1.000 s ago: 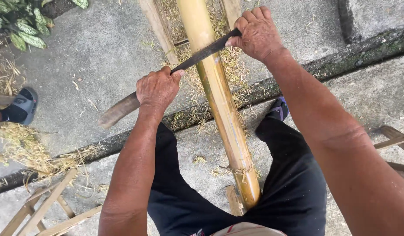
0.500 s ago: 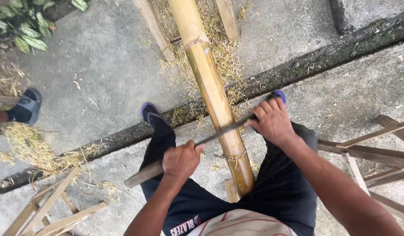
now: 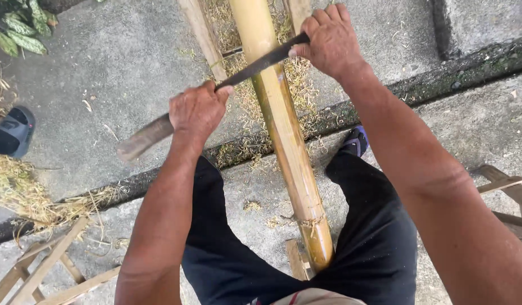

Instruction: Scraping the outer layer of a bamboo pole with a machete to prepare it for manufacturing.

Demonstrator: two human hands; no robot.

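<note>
Yellow-tan bamboo pole (image 3: 283,135) runs from 12 to 6 o'clock between the knees. Dark long steel blade (image 3: 255,65) lies across it; left hand (image 3: 197,110) grips its wooden handle, right hand (image 3: 327,40) clamps the tip.

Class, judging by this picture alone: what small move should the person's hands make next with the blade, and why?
Probably draw the blade down the bamboo pole toward the body: left hand and right hand grip its two ends, it lies across the pole's far part.
</note>
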